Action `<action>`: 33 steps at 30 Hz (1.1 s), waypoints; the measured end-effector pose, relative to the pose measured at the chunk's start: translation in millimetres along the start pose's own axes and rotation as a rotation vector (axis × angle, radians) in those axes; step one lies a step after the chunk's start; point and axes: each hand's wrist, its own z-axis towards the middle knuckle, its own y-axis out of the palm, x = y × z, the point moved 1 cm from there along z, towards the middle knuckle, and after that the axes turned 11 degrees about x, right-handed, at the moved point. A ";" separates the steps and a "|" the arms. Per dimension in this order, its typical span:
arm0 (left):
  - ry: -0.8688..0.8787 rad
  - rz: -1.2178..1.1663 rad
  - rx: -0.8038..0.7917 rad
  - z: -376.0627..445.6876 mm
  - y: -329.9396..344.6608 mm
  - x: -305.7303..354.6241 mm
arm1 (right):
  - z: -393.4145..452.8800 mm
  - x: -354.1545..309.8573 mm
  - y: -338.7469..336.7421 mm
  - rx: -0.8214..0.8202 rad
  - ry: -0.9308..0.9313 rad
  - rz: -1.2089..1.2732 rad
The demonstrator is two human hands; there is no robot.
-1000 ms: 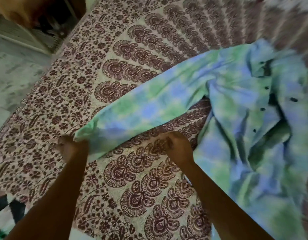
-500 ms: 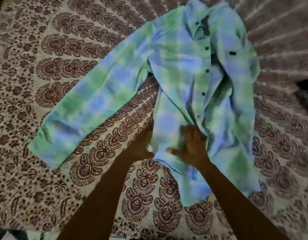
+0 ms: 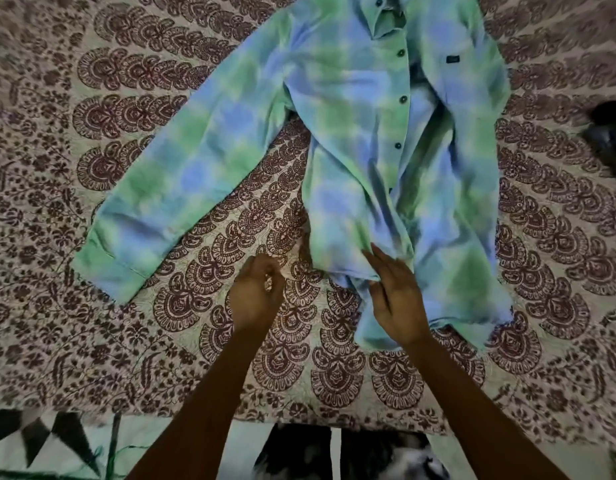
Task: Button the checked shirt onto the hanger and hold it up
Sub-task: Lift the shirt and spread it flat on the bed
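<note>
Shirt (image 3: 362, 109), checked in green and blue, is lying spread on the bedspread (image 3: 92, 341), collar toward the far edge and hem toward the person. Its front is lying unfastened lower down, the two panels rumpled and overlapping, with a row of dark buttons (image 3: 402, 99) running down the middle. One sleeve (image 3: 182, 188) is stretching out from the shirt's left side, its cuff lying flat on the bedspread.

Both hands are working at the shirt's hem. The right hand (image 3: 398, 299) is resting on the lower front panel with fingers nearly straight and spread, fingertips pressing the cloth just beside the placket; its thumb is tucking under a fold of the hem, though whether it is pinching that fold cannot be told. The left hand (image 3: 256, 296) is hovering just off the shirt's left edge, over bare bedspread, fingers curling inward loosely and gripping nothing visible. The two hands are sitting apart, with the hem's corner between them.

A dark object (image 3: 611, 133), blurred, is lying on the bedspread well to the right of the shirt.
</note>
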 end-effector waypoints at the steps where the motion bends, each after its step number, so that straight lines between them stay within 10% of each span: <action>1: -0.026 -0.028 -0.074 -4.9 -0.3 -1.2 | -1.7 -2.7 -0.9 0.023 0.009 0.027; 5: -0.103 -0.034 -0.407 -20.8 38.3 9.5 | -9.2 -10.9 -3.1 0.072 -0.007 0.098; 10: -0.351 -0.114 -0.144 -1.8 80.1 27.3 | -14.7 -7.5 -13.8 0.156 -0.061 0.068; 14: -0.144 -0.174 -0.167 11.4 60.8 29.8 | -16.5 -1.2 -23.1 0.243 -0.043 0.035; 20: -0.072 0.132 0.220 -16.6 -32.0 -2.7 | -17.0 -18.0 -30.6 0.159 -0.283 -0.010; 26: -0.436 0.523 -0.255 -40.5 -42.9 -59.0 | -54.7 -24.4 38.0 -0.243 -0.292 -0.335; 33: -0.130 0.126 -0.421 -46.5 -11.0 -49.2 | -66.7 5.0 29.6 -0.154 0.123 -0.542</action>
